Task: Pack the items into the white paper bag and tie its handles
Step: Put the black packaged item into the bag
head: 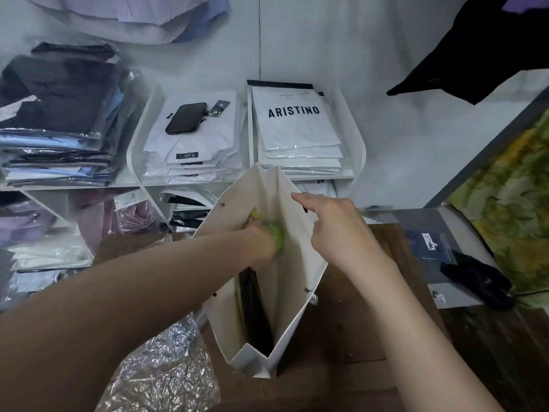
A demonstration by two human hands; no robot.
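At the centre of the view, on a brown wooden table (359,322), the white paper bag (292,263) stands upright with its mouth pulled wide open. The left hand (261,243) comes in from 8 o'clock and is sunk wrist-deep in the bag, its fingers curled on a green item (277,235) (soft and partly see-through, as far as it shows) pressed low against the inner fold. A dark flat item (256,307) already stands inside the bag along its 9 o'clock wall.

The right hand (337,230) comes in from 4 o'clock and holds the bag's 3 o'clock wall at the rim, thumb and lower fingers pinched on the paper. Its index finger sticks out straight towards 11 o'clock. A short end of white handle cord (312,296) hangs outside that same wall.

At 7 o'clock from the bag, crinkled clear plastic wrap (160,373) lies on the table. At 12 o'clock, white shelves carry a stack of white packets printed ARISTINO (294,123). Just beside it at 11 o'clock, a black phone (186,118) lies on a stack of white shirts (193,156). At 10 o'clock sits a pile of dark and blue bagged garments (59,120). At 3 o'clock lie a navy packet (430,242) and a black cloth (478,281).
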